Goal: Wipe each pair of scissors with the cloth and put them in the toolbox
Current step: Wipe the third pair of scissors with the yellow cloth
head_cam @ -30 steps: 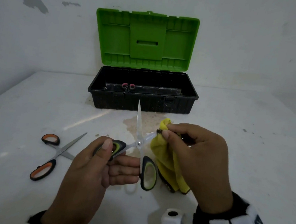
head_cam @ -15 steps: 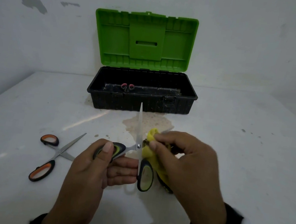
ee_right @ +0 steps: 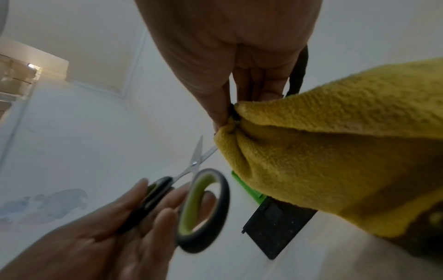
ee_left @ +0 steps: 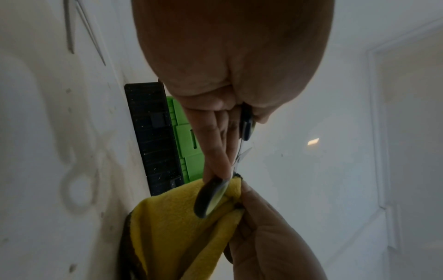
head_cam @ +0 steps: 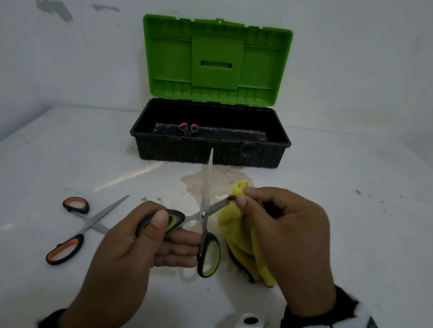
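Left of frame: orange-and-black-handled steel scissors point(head_cam: 80, 227) lie splayed open on the white bench point(head_cam: 51, 151), untouched, still to wipe. Left hand point(head_cam: 125, 255) has a clenched grip on one loop of the green-and-black-handled scissors point(head_cam: 203, 232), thumb on top, blades spread wide, one pointing up-frame toward the box. Change since half a second ago: the right hand point(head_cam: 279, 240) and yellow terry cloth point(head_cam: 240, 235) sat near the pivot; now they're out at the tip of the other blade, so one stroke along that blade looks about done. Right grip is a thumb-and-finger pinch of the cloth around the tip. I'd judge the upright blade is next, then stow. Centre-back: black plastic toolbox with green lid point(head_cam: 209, 147) stands open at the bench's far edge by the wall, and pink-handled scissors point(head_cam: 188, 128) are already inside at left. Bare bench between hands and box, so the path in is open; right side of the box floor looks free. Watch the exposed upright tip near the box front wall.
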